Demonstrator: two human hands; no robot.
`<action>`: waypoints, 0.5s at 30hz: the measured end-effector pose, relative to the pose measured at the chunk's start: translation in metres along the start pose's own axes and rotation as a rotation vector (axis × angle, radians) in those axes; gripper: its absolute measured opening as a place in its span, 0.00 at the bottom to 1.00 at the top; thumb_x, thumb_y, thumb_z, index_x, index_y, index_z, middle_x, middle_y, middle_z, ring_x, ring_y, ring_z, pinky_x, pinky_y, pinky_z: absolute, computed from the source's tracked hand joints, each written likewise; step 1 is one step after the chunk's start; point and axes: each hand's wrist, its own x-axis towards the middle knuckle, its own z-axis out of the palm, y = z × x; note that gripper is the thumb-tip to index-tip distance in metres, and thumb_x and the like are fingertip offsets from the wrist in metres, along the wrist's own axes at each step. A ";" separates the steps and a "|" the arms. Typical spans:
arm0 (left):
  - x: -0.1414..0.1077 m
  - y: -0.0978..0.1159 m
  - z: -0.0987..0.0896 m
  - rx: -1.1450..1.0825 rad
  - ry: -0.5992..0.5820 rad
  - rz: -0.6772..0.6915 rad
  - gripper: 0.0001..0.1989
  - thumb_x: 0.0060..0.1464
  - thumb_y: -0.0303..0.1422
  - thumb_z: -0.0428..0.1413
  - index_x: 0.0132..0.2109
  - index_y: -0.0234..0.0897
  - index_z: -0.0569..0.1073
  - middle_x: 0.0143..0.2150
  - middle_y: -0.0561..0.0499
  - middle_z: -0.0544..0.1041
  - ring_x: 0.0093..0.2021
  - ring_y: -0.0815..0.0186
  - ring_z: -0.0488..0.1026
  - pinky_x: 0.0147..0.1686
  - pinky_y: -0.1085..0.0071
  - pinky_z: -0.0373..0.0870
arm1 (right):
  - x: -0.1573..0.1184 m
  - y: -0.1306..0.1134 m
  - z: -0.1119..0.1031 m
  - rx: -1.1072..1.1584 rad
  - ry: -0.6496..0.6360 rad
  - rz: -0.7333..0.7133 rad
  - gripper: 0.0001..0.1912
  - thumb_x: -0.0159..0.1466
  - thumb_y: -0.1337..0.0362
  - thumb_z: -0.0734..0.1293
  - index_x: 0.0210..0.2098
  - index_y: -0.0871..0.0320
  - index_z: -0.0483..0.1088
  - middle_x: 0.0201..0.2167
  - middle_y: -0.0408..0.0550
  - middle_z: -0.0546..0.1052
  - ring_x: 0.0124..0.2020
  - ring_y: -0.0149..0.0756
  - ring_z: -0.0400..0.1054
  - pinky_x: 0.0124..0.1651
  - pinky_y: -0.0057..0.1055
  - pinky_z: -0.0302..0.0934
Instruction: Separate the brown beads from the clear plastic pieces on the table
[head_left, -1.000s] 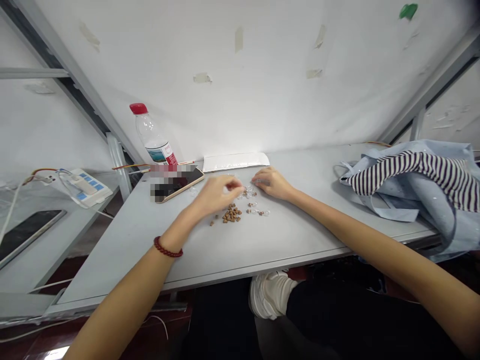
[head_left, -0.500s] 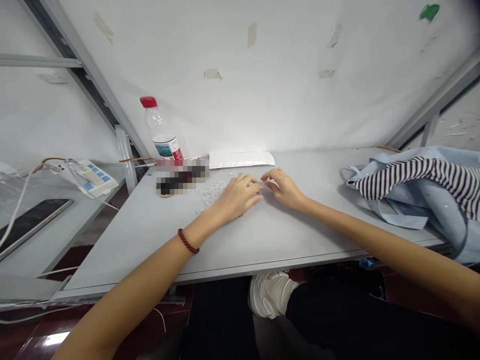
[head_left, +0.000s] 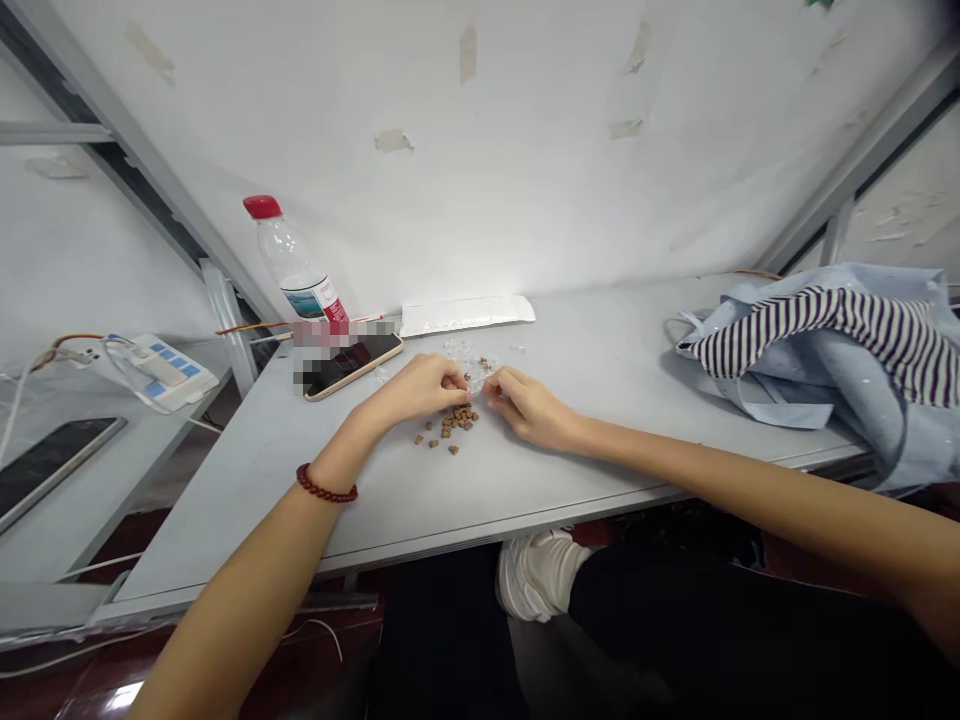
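Observation:
My left hand (head_left: 416, 390) and my right hand (head_left: 529, 408) rest on a grey table (head_left: 600, 462), their curled fingertips almost meeting. Whether either holds something small is hidden. Small clear pieces (head_left: 469, 362) lie just beyond my fingertips. Below them, a loose scatter of small brown pieces (head_left: 454, 428) sits close to my left hand. A red bead bracelet (head_left: 326, 484) circles my left wrist.
A smartphone (head_left: 352, 367), partly blurred out, lies left of my left hand. Behind it stand a red-capped plastic bottle (head_left: 292, 262) and a white packet (head_left: 465, 316). Striped and pale blue cloth (head_left: 817, 350) is heaped at right. A power strip (head_left: 161, 372) sits on a lower left shelf.
My hands have drawn closer together. The brown pieces, covered half a second ago, show again below my left hand. The view has shifted slightly.

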 end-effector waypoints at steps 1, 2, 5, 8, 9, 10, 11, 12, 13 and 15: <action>0.000 0.000 0.001 0.012 -0.001 -0.005 0.12 0.49 0.38 0.56 0.32 0.34 0.79 0.27 0.49 0.78 0.28 0.65 0.72 0.28 0.71 0.62 | 0.000 0.000 0.000 -0.002 -0.008 0.014 0.06 0.65 0.71 0.58 0.41 0.58 0.62 0.39 0.53 0.70 0.40 0.39 0.66 0.41 0.37 0.63; -0.001 -0.001 0.001 0.020 -0.004 -0.011 0.13 0.49 0.39 0.56 0.31 0.34 0.79 0.27 0.49 0.78 0.28 0.65 0.72 0.27 0.71 0.62 | 0.000 0.000 0.000 -0.006 -0.010 0.024 0.06 0.65 0.71 0.59 0.42 0.58 0.63 0.39 0.54 0.70 0.41 0.40 0.66 0.42 0.38 0.64; -0.003 -0.001 -0.002 0.029 -0.044 -0.026 0.12 0.49 0.38 0.56 0.31 0.34 0.80 0.28 0.48 0.79 0.28 0.65 0.72 0.28 0.71 0.63 | -0.003 0.000 0.000 -0.024 0.007 0.038 0.09 0.64 0.69 0.62 0.44 0.61 0.65 0.41 0.56 0.70 0.42 0.41 0.66 0.44 0.39 0.64; -0.003 -0.001 -0.002 0.040 -0.059 -0.024 0.11 0.48 0.35 0.55 0.32 0.34 0.80 0.28 0.48 0.79 0.27 0.65 0.72 0.28 0.71 0.63 | -0.007 0.004 -0.002 -0.035 0.012 0.026 0.11 0.65 0.69 0.61 0.46 0.61 0.68 0.43 0.57 0.71 0.43 0.41 0.67 0.45 0.40 0.65; -0.002 -0.001 0.000 0.043 -0.052 -0.024 0.11 0.48 0.34 0.54 0.33 0.35 0.80 0.27 0.49 0.78 0.27 0.65 0.72 0.28 0.71 0.63 | -0.009 0.005 -0.003 -0.039 0.007 0.014 0.11 0.66 0.69 0.60 0.46 0.61 0.69 0.42 0.56 0.71 0.44 0.41 0.67 0.47 0.41 0.65; -0.002 -0.001 0.002 0.047 -0.042 -0.026 0.11 0.48 0.34 0.54 0.33 0.35 0.80 0.26 0.49 0.78 0.26 0.66 0.71 0.27 0.71 0.63 | -0.010 0.007 -0.004 -0.044 0.000 0.001 0.11 0.67 0.69 0.59 0.46 0.60 0.70 0.42 0.56 0.72 0.44 0.41 0.67 0.48 0.41 0.65; -0.001 -0.001 0.005 0.053 -0.032 -0.028 0.11 0.48 0.33 0.54 0.33 0.35 0.80 0.26 0.49 0.78 0.25 0.66 0.71 0.27 0.71 0.62 | -0.011 0.008 -0.004 -0.053 -0.008 -0.009 0.12 0.67 0.69 0.58 0.45 0.60 0.70 0.41 0.55 0.73 0.45 0.41 0.67 0.48 0.41 0.65; 0.000 -0.001 0.007 0.063 -0.022 -0.029 0.10 0.48 0.33 0.54 0.33 0.35 0.80 0.25 0.50 0.77 0.24 0.66 0.70 0.26 0.71 0.62 | -0.011 0.009 -0.004 -0.064 -0.013 -0.013 0.12 0.67 0.70 0.58 0.44 0.60 0.71 0.41 0.55 0.73 0.45 0.42 0.67 0.49 0.42 0.65; 0.000 -0.001 0.010 0.075 -0.012 -0.028 0.10 0.47 0.33 0.54 0.32 0.35 0.79 0.24 0.50 0.76 0.23 0.66 0.69 0.26 0.71 0.61 | -0.012 0.009 -0.004 -0.079 -0.015 -0.009 0.12 0.67 0.70 0.58 0.44 0.60 0.71 0.41 0.55 0.73 0.45 0.42 0.67 0.49 0.42 0.65; 0.001 0.000 0.012 0.094 0.002 -0.022 0.09 0.46 0.32 0.54 0.30 0.35 0.78 0.22 0.51 0.75 0.23 0.67 0.68 0.25 0.71 0.60 | -0.012 0.009 -0.004 -0.115 -0.013 0.015 0.11 0.66 0.71 0.59 0.43 0.60 0.71 0.40 0.56 0.74 0.44 0.43 0.67 0.48 0.42 0.65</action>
